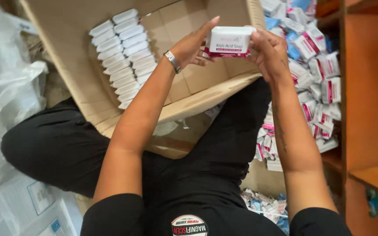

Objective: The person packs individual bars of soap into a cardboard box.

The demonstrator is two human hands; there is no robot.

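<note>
Left to right: packed rows of boxes in the carton, left hand and right hand together gripping one white soap box above it, loose pile beside.

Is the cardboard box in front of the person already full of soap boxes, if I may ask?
No, the cardboard box holds only two short rows of soap boxes at its left side, and the rest of its bottom is bare.
</note>
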